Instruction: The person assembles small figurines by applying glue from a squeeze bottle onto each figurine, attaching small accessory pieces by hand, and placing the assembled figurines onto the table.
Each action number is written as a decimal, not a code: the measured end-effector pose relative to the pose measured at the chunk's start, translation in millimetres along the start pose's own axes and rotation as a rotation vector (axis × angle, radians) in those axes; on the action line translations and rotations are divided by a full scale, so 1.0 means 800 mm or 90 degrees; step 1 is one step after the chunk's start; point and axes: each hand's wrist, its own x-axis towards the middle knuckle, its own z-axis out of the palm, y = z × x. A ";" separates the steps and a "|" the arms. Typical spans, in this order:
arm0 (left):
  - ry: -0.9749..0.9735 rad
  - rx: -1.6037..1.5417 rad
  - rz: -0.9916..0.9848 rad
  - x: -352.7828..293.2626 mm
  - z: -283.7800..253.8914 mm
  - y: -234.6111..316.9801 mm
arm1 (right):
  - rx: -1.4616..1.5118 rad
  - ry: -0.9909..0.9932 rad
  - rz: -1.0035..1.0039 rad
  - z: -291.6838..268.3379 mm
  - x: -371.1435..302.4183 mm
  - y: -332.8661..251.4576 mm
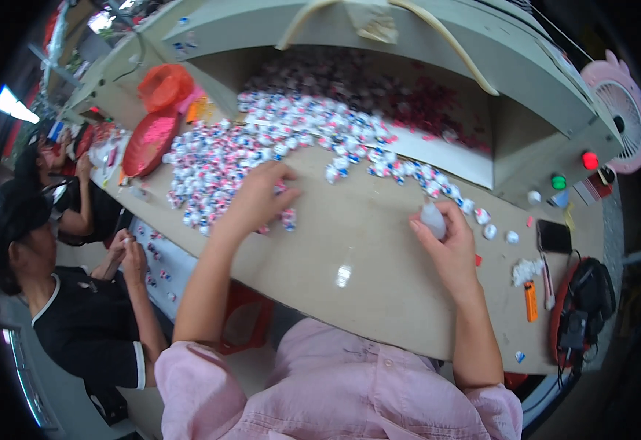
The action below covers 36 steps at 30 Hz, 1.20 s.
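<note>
My right hand (449, 246) is closed around a small whitish, bulb-shaped squeeze bottle (432, 218), its narrow tip pointing up and away from me. My left hand (258, 194) is at the right edge of a big heap of small round white pieces with pink and blue marks (214, 165). Its thumb and forefinger are apart, and I see nothing between them. A few of the pieces lie under and beside that hand. From the heap, a line of the same pieces (427, 176) runs along the shelf front toward my right hand.
A shelf unit (540, 139) stands over the tabletop (335, 242), with dark and red pieces inside. Red bowl (141, 158) at left; phone (554, 237), orange utility knife (531, 301) and black pouch (595, 290) at right. A pink fan (617, 110) stands beyond. Co-workers (78, 315) sit at left.
</note>
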 end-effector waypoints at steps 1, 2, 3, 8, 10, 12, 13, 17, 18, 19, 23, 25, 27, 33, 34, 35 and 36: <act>0.037 -0.004 0.009 0.007 0.010 0.004 | 0.004 0.008 -0.013 -0.002 -0.001 0.003; 0.049 -0.072 0.013 0.015 0.022 0.015 | 0.013 0.012 -0.029 -0.004 -0.003 0.007; 0.048 -0.081 0.051 0.023 0.034 0.026 | 0.032 0.013 -0.012 -0.003 -0.006 0.004; -0.016 -0.064 0.113 0.048 0.067 0.042 | 0.030 0.012 0.039 -0.018 -0.018 0.004; -0.024 -0.048 0.091 0.040 0.065 0.046 | -0.006 0.005 0.034 -0.016 -0.014 0.000; 0.058 -0.405 -0.074 0.030 0.074 0.065 | 0.065 0.041 0.049 -0.013 -0.019 -0.010; 0.052 -0.414 -0.072 0.023 0.081 0.079 | 0.058 0.048 0.054 -0.010 -0.021 -0.010; -0.056 -1.037 -0.359 -0.020 0.092 0.126 | 0.130 0.106 -0.004 0.002 -0.027 -0.018; -0.044 -1.026 -0.369 -0.033 0.094 0.133 | 0.134 0.091 -0.016 0.000 -0.028 -0.017; -0.030 -1.010 -0.377 -0.042 0.096 0.134 | 0.142 0.074 -0.031 0.002 -0.025 -0.009; 0.009 -0.963 -0.379 -0.053 0.122 0.134 | 0.184 0.068 -0.017 0.017 -0.024 -0.010; 0.011 -0.952 -0.334 -0.055 0.132 0.133 | 0.053 0.077 -0.087 0.020 -0.027 -0.012; 0.076 -0.829 -0.273 -0.055 0.139 0.135 | -0.071 0.070 -0.155 0.020 -0.029 -0.013; 0.097 -0.753 -0.269 -0.056 0.150 0.138 | -0.252 0.075 -0.336 0.020 -0.027 -0.009; 0.098 -0.755 -0.271 -0.056 0.150 0.139 | -0.258 0.071 -0.342 0.021 -0.027 -0.007; 0.098 -0.756 -0.270 -0.056 0.149 0.140 | -0.262 0.068 -0.348 0.022 -0.027 -0.007; 0.098 -0.758 -0.270 -0.056 0.148 0.140 | -0.263 0.066 -0.347 0.022 -0.027 -0.007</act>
